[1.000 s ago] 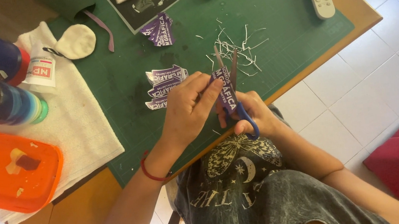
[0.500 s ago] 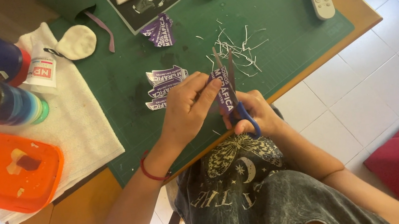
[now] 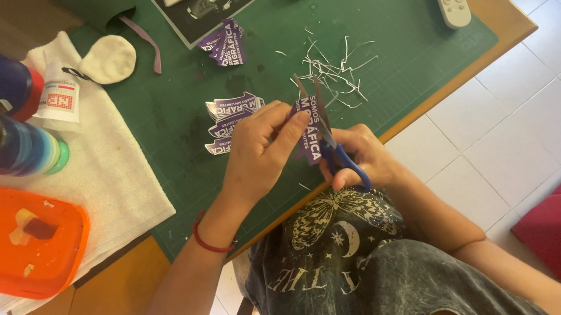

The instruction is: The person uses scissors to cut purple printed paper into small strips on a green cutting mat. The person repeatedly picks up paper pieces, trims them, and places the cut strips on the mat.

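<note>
Green cutting mat [image 3: 379, 29] covers the table's far side. Orange lidded box [image 3: 10, 240] sits near left. L hand [image 3: 258, 149] pinches a purple sticker [image 3: 311, 135] at the mat's near edge; R hand [image 3: 360, 161] closed round blue-handled scissors [image 3: 327, 137], blades w/ sticker btwn them. White paper trimmings [image 3: 334, 71] just beyond.
</note>
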